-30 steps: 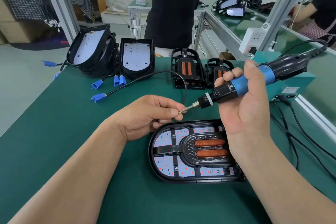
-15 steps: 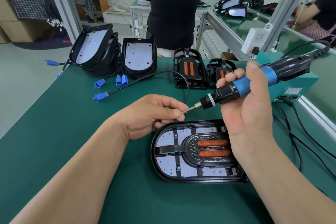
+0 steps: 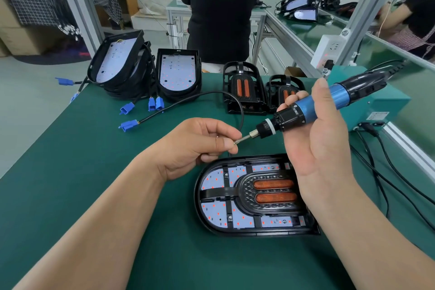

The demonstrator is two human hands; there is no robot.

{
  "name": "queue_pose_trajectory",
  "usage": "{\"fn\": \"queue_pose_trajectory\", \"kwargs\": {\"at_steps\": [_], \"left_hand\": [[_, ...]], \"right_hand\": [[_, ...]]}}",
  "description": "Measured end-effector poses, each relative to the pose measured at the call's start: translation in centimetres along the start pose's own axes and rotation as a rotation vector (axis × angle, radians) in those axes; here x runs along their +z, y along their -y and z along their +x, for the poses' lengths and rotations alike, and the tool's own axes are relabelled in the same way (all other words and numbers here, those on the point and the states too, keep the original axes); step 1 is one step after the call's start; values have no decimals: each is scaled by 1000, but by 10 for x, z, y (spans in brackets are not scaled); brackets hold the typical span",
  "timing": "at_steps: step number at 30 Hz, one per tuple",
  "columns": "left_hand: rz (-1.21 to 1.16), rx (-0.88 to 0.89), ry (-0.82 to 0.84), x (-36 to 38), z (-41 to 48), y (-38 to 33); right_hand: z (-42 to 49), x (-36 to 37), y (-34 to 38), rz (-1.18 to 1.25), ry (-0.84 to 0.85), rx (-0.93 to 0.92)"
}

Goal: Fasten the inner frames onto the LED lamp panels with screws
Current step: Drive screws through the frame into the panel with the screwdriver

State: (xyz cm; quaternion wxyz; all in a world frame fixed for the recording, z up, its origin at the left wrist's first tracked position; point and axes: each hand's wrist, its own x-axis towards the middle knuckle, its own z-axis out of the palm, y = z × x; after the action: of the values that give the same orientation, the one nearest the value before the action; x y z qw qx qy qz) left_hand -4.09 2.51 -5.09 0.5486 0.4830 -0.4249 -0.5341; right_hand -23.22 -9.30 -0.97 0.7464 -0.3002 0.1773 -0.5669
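Observation:
A black LED lamp panel (image 3: 215, 198) lies flat on the green mat in front of me, with a black inner frame (image 3: 270, 195) holding two orange lenses set into it. Above it, my right hand (image 3: 315, 148) grips a blue and black electric screwdriver (image 3: 313, 107), bit pointing left and down. My left hand (image 3: 200, 143) pinches a small screw (image 3: 234, 142) at the bit's tip. Both hands hover just behind the panel's far edge.
Stacked lamp panels (image 3: 117, 63) and another panel (image 3: 177, 73) with blue connectors (image 3: 129, 124) stand at the back left. Spare inner frames (image 3: 242, 88) stand behind the hands. A teal box (image 3: 381, 103) and cables (image 3: 386, 172) lie right. A person (image 3: 221, 7) stands beyond the table.
Both hands stay together at the bit tip; the left fingers have closed a little more tightly on the screw. The panel has not moved.

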Motion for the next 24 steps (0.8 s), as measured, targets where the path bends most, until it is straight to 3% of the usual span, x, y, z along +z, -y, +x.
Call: {"fn": "queue_pose_trajectory", "kwargs": {"at_steps": [24], "left_hand": [[-52,-10,-8,4,-3,-4]], "right_hand": [[8,-3,5,106,-103,18]]}}
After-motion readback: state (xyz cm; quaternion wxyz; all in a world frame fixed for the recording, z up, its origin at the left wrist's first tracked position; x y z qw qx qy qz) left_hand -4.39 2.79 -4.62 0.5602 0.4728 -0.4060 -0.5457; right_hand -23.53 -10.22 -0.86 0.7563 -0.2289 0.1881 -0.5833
